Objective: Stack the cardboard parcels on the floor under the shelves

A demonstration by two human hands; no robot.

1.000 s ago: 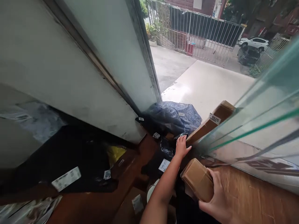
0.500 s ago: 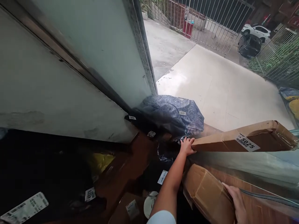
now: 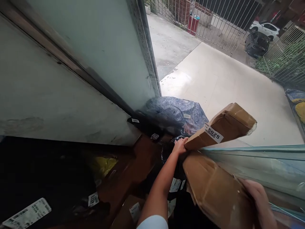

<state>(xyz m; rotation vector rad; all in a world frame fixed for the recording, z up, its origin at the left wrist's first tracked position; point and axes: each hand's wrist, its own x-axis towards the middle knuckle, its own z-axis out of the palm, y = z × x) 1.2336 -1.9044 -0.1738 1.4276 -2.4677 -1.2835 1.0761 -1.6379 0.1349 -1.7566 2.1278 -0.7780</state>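
My left hand [image 3: 179, 146] grips the left end of a long, narrow cardboard box [image 3: 224, 122], its fingers partly hidden behind it. A white label reading 5025 is stuck on the side of this box, which tilts up to the right. Below it lies a wider, creased cardboard box [image 3: 212, 187]. My right hand [image 3: 256, 194] holds the right edge of that one, some fingers out of sight. Close to my left hand are black plastic-wrapped parcels [image 3: 168, 156] and a blue-grey woven sack [image 3: 183, 109] with a small label.
A glass door panel [image 3: 262, 159] stands along the right, and a frosted door [image 3: 102, 47] rises at the left. Dark labelled parcels [image 3: 47, 178], a yellow packet [image 3: 105, 164] and a small carton [image 3: 128, 210] lie on the floor. Outside are pale paving [image 3: 226, 79] and a barred fence [image 3: 214, 22].
The long box has swung, its far end moving left and up. My left hand has shifted slightly left with it. The wider box and my right hand have moved a little to the right.
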